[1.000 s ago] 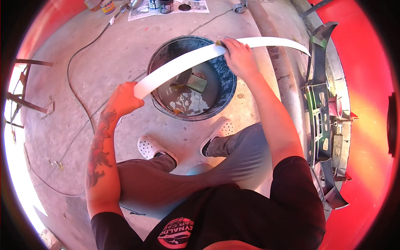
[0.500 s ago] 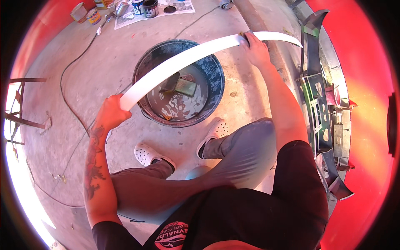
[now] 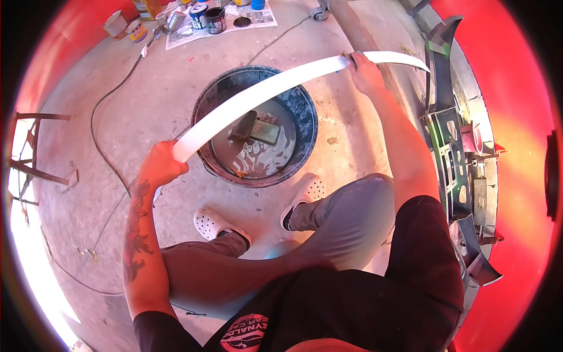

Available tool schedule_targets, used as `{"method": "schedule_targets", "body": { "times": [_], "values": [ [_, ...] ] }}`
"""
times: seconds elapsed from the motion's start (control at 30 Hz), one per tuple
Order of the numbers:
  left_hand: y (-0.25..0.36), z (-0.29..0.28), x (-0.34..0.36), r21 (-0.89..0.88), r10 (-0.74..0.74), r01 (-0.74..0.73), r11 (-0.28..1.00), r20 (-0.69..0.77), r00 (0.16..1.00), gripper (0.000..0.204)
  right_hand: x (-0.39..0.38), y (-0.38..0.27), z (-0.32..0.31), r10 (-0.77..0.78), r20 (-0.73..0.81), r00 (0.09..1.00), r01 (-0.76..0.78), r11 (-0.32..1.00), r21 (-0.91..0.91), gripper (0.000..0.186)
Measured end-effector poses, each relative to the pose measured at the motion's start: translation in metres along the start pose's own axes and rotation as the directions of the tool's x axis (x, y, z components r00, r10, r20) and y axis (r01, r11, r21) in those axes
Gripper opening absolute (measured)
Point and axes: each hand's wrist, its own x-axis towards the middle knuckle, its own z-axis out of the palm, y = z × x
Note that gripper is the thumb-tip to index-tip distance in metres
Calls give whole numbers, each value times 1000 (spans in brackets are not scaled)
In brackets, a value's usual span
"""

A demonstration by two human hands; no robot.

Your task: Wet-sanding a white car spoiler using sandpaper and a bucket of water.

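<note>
A long, curved white strip [image 3: 258, 95] arcs over a dark round tub [image 3: 311, 141]. My left hand [image 3: 163, 164] is closed around its near left end, the thumb pressed along the edge. Farther along, toward the right end, my right hand [image 3: 366, 73] has its fingers closed over the strip. Something small and dark shows at those fingertips, too little to make out. Murky water stands in the tub, with a pale green rectangular block [image 3: 265, 132] and a dark block [image 3: 243, 125] in it. The strip hides part of the tub's rim.
A dark bumper-like part [image 3: 454, 158] stands along the right, by a red wall [image 3: 516, 117]. Paint cans [image 3: 216, 21] stand on paper [image 3: 258, 16] at the back. A hose [image 3: 97, 126] crosses the floor on the left, near a metal stand [image 3: 38, 141]. My white clogs [image 3: 218, 224] are below the tub.
The whole scene sits slightly lower and farther right in the picture. Both hands keep their hold on the strip, and the dark bit at my right fingertips shows less.
</note>
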Motion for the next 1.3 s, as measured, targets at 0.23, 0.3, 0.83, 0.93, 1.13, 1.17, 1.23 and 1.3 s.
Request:
{"method": "schedule_targets", "body": {
  "times": [0.23, 0.3, 0.83, 0.93, 1.13, 1.17, 1.23, 1.3],
  "values": [
    [-4, -10, -3, -98, -75, 86, 991, 105, 992, 33, -101, -177, 17, -576, -11, 817, 573, 810, 128, 50],
    [-2, -9, -1, -123, -61, 75, 990, 113, 992, 31, -96, -167, 19, -584, 33, 811, 576, 808, 128, 51],
    [-4, -26, 14, -181, -63, 127, 975, 322, 945, 19, -89, -139, 46, -377, 61, 924, 377, 926, 25, 72],
    [-10, -24, 14, -192, -72, 137, 972, 312, 947, 20, -90, -151, 39, -389, 121, 913, 390, 921, 11, 69],
    [-2, -31, 14, -56, -62, 84, 995, 311, 948, 24, -33, -52, 21, 18, 54, 998, -11, 992, -128, 66],
    [2, -28, 14, -62, -65, 88, 994, 310, 949, 24, -37, -57, 27, 11, 57, 998, -3, 991, -130, 66],
    [10, -30, 10, -33, -83, 96, 995, 278, 957, 27, -51, -81, 43, -67, -28, 997, 62, 989, -137, 68],
    [-1, -30, 5, -8, -102, 107, 994, 244, 964, 25, -88, -156, 50, -216, -17, 976, 213, 972, -102, 71]
  ]
}}
